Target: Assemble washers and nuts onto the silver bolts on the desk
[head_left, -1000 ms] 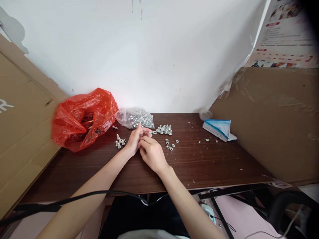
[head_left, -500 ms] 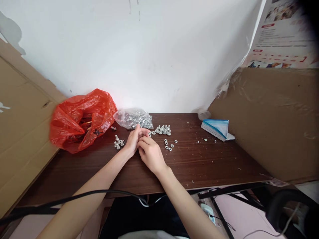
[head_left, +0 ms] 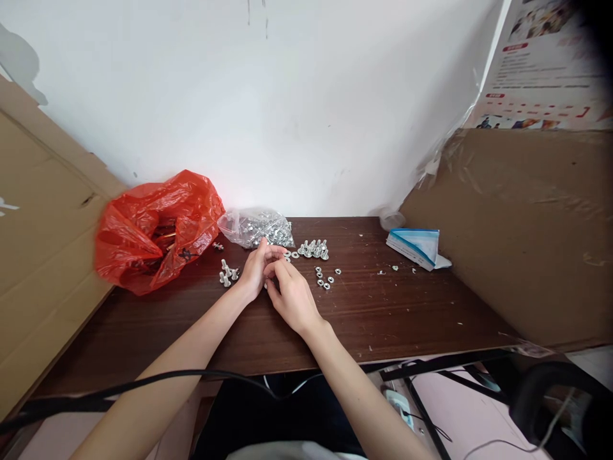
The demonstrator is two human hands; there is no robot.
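Note:
My left hand (head_left: 253,271) and my right hand (head_left: 292,295) meet over the table, fingers curled together. What they pinch is mostly hidden; only a small pale bit shows between them. Left of my left hand a few silver bolts (head_left: 226,276) stand on their heads. Just beyond my fingertips lie flat washers (head_left: 295,255), partly covered by my hands. A cluster of bolts (head_left: 313,249), also heads down, stands behind my right hand. Several small metal rings (head_left: 320,283), nuts or washers, are scattered to its right.
On the brown table (head_left: 383,319), a clear bag of small metal parts (head_left: 261,229) lies at the back beside a red plastic bag (head_left: 158,230). A blue-and-white folded packet (head_left: 414,246) rests at right. Cardboard walls (head_left: 517,236) flank the table; a black cable (head_left: 191,372) crosses in front.
My right hand's fingers have shifted slightly against my left hand, and a small pale bit shows between them. The bolts and rings on the table stay where they were.

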